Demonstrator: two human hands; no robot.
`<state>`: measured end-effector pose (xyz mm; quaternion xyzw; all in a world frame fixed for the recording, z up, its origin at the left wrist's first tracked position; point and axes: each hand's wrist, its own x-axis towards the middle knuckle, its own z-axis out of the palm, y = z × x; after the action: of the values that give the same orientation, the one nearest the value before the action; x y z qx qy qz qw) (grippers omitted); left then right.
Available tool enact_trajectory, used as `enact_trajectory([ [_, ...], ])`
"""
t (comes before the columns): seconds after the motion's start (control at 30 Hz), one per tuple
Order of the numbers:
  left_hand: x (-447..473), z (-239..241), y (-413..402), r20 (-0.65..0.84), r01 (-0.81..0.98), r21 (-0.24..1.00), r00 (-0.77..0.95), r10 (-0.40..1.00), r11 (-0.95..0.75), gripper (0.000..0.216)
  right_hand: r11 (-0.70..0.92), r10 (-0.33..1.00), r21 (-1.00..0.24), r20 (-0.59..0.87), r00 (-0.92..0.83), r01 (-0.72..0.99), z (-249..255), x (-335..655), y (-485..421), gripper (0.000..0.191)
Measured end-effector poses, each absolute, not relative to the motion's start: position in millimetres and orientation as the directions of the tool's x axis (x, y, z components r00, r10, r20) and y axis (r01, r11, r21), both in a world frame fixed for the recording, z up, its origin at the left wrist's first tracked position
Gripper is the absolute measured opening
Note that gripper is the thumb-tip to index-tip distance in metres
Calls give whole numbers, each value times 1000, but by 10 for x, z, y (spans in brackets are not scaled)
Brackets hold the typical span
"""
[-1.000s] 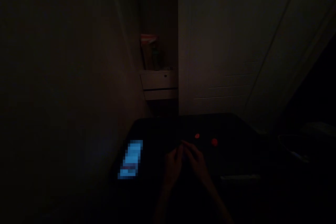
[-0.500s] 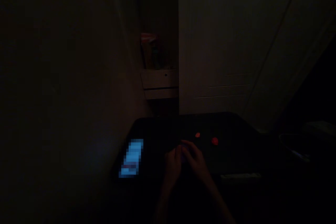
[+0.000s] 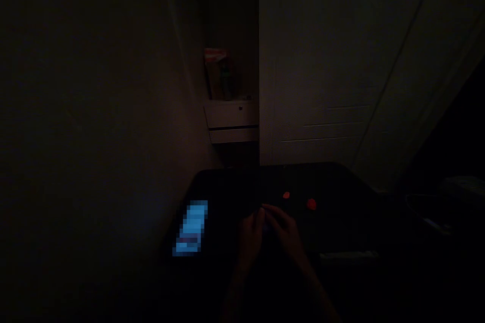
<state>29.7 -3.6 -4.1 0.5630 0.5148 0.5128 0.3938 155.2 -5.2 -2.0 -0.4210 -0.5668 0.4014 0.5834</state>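
The scene is very dark. My left hand (image 3: 250,228) and my right hand (image 3: 286,229) meet over the near part of a dark table (image 3: 231,186), fingertips together. Between them they hold a small dark purple lump (image 3: 266,224), mostly covered by the fingers; its kind is too dim to make out. Just beyond my right hand lie a small orange-pink lump (image 3: 286,195) and a larger, rough red lump (image 3: 311,204), both on the table and touched by neither hand.
A glowing, blurred-out screen (image 3: 191,227) lies on the table's left side. Behind stand a pale cabinet door (image 3: 314,70) and drawers (image 3: 231,115), with a red-and-white-topped item (image 3: 215,70) above them. A pale strip (image 3: 348,256) shows along the front right edge.
My right hand's fingers have shifted slightly and less of the purple lump shows. The two lumps on the table stay where they were.
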Motion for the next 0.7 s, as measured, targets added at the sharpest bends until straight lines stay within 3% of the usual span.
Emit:
enact_trajectory([
  [0.33,261,-40,-54,139,217,966,11,990,-138,57,318,940,-948,317,123,15,-49,1534,-41,38],
  [0.7,259,-8,-82,225,245,943,20,974,-223,59,319,941,-945,324,95,66,-76,1511,-37,35],
])
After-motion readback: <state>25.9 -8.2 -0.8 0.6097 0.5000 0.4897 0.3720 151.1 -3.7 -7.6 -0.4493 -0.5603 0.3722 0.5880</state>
